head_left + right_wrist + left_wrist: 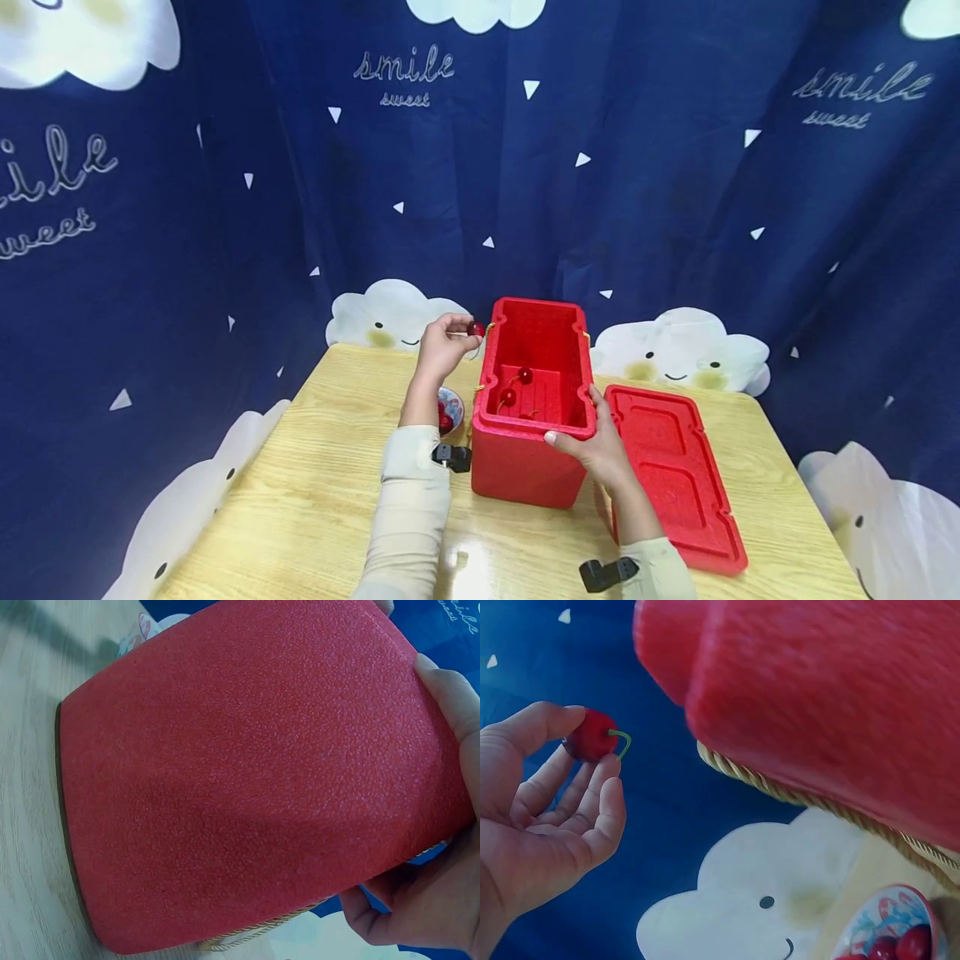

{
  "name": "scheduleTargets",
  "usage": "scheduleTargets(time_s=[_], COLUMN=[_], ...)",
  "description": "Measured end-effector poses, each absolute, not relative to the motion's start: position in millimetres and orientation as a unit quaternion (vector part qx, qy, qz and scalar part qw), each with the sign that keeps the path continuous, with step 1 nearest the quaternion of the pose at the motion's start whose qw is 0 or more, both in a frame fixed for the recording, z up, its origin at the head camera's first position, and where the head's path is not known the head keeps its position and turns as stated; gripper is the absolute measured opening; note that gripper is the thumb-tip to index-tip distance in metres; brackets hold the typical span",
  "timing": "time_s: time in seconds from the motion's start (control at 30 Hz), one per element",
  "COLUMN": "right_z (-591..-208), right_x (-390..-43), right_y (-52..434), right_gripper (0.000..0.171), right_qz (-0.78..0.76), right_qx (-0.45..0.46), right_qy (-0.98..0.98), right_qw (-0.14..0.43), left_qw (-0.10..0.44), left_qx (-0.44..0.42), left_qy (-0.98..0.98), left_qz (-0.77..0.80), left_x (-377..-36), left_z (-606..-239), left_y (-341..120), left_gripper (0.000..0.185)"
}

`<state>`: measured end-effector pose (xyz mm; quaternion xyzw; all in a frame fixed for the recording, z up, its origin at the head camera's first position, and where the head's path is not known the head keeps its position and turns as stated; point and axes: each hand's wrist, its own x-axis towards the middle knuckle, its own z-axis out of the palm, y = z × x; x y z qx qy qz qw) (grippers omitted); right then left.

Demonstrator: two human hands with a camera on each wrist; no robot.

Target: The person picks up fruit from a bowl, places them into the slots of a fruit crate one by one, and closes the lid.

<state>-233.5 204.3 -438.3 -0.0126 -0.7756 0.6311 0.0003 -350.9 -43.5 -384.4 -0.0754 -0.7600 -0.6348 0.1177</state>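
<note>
Between thumb and fingertips my left hand [444, 343] pinches a dark red cherry [592, 736] with a green stem. It is just left of the upper rim of a red foam box [528, 467], which stands open on the table. Inside the box lie several cherries [526, 376] on its floor. My right hand [602, 450] grips the near right corner of the box, thumb over the rim and fingers along the side. Partly behind my left forearm, a patterned bowl [456, 402] holds more cherries [913, 943].
A red lid [678, 475] lies on the wooden table [300, 500] to the right of the box. Gold cord [795, 796] runs along the box's side. A dark blue curtain [465, 167] with clouds hangs behind the table.
</note>
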Motion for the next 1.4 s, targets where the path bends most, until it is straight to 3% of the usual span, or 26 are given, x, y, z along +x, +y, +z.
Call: scheduleTargets(time_s=[0.1,0.3,0.57,0.9,1.17,1.4], right_z=[-446.4,-427.3,-448.1,-454.5,-453.6,-436.4], right_x=[-237.8,-228.6,-239.3,-240.3,-241.3,-234.0], right_y=[206.3,201.5,206.6,208.8,207.6,203.7], right_gripper=[0.111,0.109,0.108,0.107,0.108,0.106], right_qz=[0.623,0.638,0.634,0.628,0.623,0.638], right_qx=[-0.010,-0.009,0.000,0.002,0.000,0.004], right_qy=[-0.782,-0.770,-0.773,-0.778,-0.782,-0.770], right_qw=[0.006,-0.008,0.007,0.014,0.012,0.002], left_qw=[0.112,0.096,0.057,-0.054,-0.231,-0.297], left_qx=[-0.081,-0.091,-0.116,-0.124,-0.112,-0.139], left_qy=[-0.755,-0.747,-0.750,-0.756,-0.720,-0.744], left_qz=[-0.641,-0.651,-0.649,-0.640,-0.645,-0.582], left_x=[-353.0,-356.6,-362.8,-379.6,-387.0,-387.1], left_z=[-378.1,-369.3,-357.4,-359.3,-367.0,-364.7], left_y=[-40.3,-31.4,-13.5,12.4,13.8,15.6], left_gripper=[0.034,0.036,0.034,0.038,0.040,0.037])
